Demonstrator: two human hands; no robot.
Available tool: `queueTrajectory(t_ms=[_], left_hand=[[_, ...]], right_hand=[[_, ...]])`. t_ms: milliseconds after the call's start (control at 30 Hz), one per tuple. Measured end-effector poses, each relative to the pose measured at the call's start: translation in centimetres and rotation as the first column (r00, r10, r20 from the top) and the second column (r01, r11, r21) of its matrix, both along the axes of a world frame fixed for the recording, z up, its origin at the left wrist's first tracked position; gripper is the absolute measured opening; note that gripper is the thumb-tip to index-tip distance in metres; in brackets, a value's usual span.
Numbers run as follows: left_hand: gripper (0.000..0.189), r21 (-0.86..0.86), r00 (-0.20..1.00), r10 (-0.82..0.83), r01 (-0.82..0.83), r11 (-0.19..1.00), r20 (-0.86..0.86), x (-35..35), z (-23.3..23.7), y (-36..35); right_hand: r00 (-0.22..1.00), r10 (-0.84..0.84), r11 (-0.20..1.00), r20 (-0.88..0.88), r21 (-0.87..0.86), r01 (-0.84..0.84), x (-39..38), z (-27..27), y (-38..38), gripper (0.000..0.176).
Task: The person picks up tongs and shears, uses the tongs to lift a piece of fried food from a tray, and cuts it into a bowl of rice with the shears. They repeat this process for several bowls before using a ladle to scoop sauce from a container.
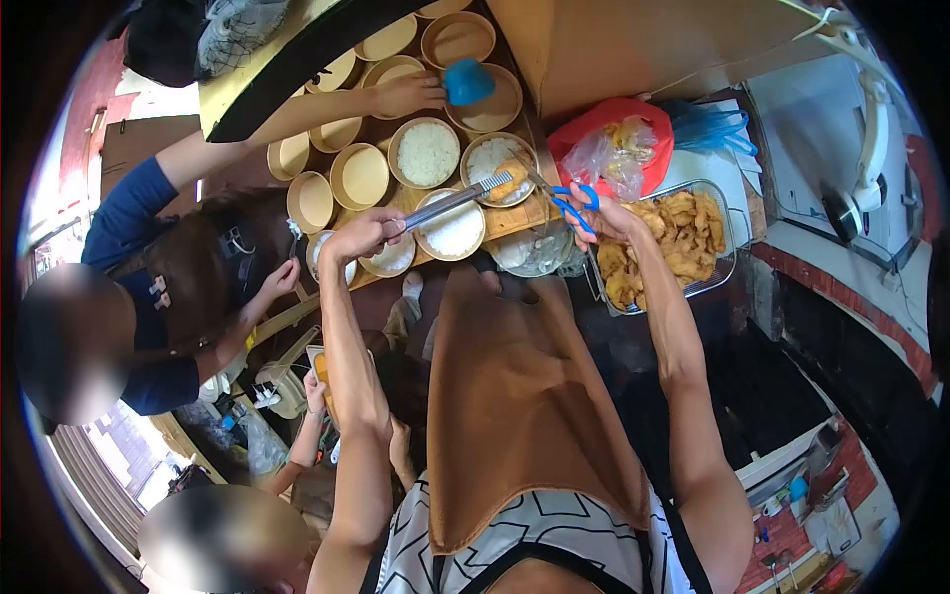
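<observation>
Fried piece (510,182) at the frame's upper centre, over a rice bowl (507,204), was likely light, crisp and greasy, best gripped across its middle; the left hand (363,234) clasped tongs (450,205), the right hand (616,220) curled round scissors (561,191).

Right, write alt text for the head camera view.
A person's left hand holds metal tongs at a fried piece over a bowl of rice; the right hand holds blue-handled scissors beside it. Nearby are more round bowls, a metal basket of fried food and a co-worker's hand holding a blue cup.
</observation>
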State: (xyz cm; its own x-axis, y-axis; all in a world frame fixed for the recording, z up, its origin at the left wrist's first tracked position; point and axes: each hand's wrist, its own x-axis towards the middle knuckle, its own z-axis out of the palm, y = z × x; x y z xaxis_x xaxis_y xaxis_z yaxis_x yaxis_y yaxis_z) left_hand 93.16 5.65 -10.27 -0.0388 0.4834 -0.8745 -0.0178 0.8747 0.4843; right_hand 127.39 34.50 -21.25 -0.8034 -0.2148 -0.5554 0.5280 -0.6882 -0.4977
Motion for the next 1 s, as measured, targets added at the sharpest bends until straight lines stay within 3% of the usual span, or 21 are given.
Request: queueTrajectory(t_ms=[100, 267, 467, 667, 1000], left_hand=[[0.017, -0.018, 1.000, -0.024, 0.025, 1.000, 0.016, -0.3, -0.1, 0.0], [0.018, -0.021, 0.996, -0.078, 0.077, 0.997, -0.045, -0.8, -0.6, -0.3], [0.023, 0.021, 0.997, -0.065, 0.066, 0.998, -0.047, -1.1, -0.8, -1.2], [0.023, 0.016, 0.997, -0.050, 0.051, 0.999, -0.055, -0.8, 0.5, -1.3], [0.018, 0.072, 0.993, -0.107, 0.111, 0.991, -0.055, -0.5, 0.7, -1.9]], right_hand=[[0.999, -0.014, 0.998, 0.030, 0.059, 0.012, -0.4, -1.2, 0.0, 0.063], [0.995, 0.101, 0.957, -0.011, 0.275, -0.094, -0.4, -0.7, 0.0, 0.056], [0.989, 0.126, 0.953, -0.082, 0.287, -0.097, 0.1, -1.5, -0.3, 0.053], [0.998, 0.032, 0.985, -0.045, 0.169, -0.024, 0.6, -0.1, -1.2, 0.055], [1.000, 0.021, 0.988, -0.012, 0.154, -0.019, -0.2, -0.6, -1.9, 0.060]])
